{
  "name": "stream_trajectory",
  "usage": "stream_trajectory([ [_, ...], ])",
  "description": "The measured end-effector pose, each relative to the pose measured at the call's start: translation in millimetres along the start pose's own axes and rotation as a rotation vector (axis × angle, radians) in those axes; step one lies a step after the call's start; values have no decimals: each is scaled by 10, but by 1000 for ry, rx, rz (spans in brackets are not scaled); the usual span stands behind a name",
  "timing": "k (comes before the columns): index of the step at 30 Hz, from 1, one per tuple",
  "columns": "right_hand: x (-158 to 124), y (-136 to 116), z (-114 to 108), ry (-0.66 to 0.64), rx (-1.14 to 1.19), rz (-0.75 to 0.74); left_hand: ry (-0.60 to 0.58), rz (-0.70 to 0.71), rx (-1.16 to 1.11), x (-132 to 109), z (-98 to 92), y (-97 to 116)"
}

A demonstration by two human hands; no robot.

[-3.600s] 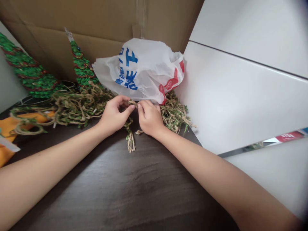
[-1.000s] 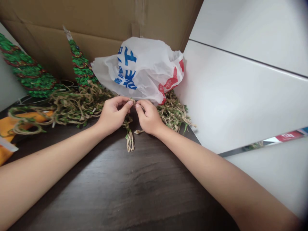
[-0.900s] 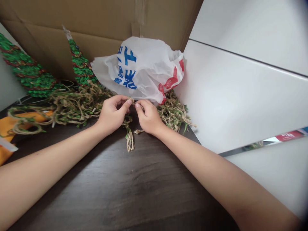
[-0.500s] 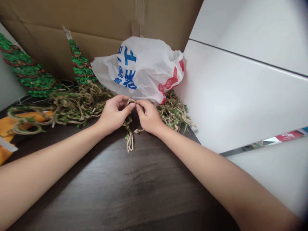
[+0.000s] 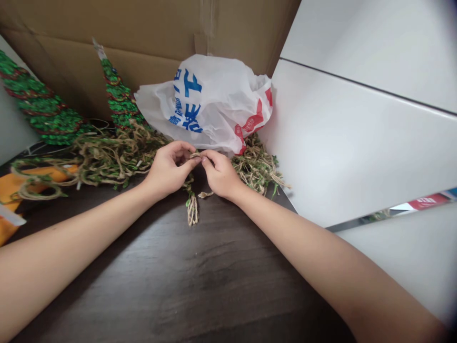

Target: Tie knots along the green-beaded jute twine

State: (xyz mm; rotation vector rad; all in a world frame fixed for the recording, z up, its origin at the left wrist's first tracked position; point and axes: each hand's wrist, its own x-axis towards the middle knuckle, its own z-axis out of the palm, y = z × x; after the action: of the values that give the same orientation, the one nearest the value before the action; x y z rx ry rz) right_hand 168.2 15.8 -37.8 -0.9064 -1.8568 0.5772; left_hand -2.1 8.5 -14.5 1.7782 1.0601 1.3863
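Grip: the left hand point(image 5: 167, 171) and right hand point(image 5: 221, 174) are nearly closed and face each other, fingers curled, with their fingertips pinching a short length of jute twine point(image 5: 195, 155) between them. The hands almost meet at that point.

Surface: a dark wood-grain table point(image 5: 178, 281) runs under both forearms, which reach in from the lower corners.

Walls: a brown cardboard panel point(image 5: 107, 28) rises behind the table, and a white panel point(image 5: 357, 138) stands along the right side.

Around: a crumpled white plastic bag point(image 5: 210, 105) with blue and red printing leans against the cardboard, just behind the hands. Two green sequined cone trees point(image 5: 46, 107) point(image 5: 119, 95) stand to the left, and an orange cloth point(image 5: 35, 170) lies at the far left.

Twine: a leafy jute garland point(image 5: 107, 159) sprawls left of the hands, and a second bunch point(image 5: 255, 169) lies right of them. A frayed twine tail point(image 5: 193, 211) hangs below the pinch onto the table, with a small twine scrap point(image 5: 204, 195) beside it.
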Motion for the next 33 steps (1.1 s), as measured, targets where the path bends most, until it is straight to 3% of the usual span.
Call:
stream_trajectory([
  [14, -8, -28, -17, 12, -8, 12, -61, -47, 91, -25, -15, 66],
  [27, -15, -42, -19, -20, 0, 21, -49, -121, -72, 12, -9, 73],
  [33, -44, 6, 23, 64, 50, 77, -67, -104, -19, 11, -29, 47],
])
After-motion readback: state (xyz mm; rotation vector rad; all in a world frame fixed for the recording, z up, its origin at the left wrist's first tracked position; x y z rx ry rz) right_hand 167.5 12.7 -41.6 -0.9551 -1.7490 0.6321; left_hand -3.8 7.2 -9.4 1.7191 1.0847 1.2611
